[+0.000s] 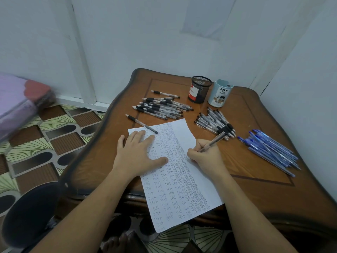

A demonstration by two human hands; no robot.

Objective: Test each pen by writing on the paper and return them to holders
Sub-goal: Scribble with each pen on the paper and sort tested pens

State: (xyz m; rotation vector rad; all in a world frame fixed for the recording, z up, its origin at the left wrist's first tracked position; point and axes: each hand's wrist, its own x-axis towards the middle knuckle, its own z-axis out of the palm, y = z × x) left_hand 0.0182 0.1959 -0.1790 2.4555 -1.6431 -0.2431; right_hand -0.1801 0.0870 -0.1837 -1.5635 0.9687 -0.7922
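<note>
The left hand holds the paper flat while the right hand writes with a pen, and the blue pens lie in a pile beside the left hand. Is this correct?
Not quite. The head view shows the blue pens piled on the table's right side, beyond the right hand, not beside the left hand. The rest is correct.

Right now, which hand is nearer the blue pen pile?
Right. The right hand, writing with a pen, sits just left of the blue pen pile; the left hand lies flat across the paper, farther away.

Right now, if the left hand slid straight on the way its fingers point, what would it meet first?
Most likely the lone black pen lying across the paper's top corner, just beyond the left hand's fingertips; exact heading is uncertain.
</note>
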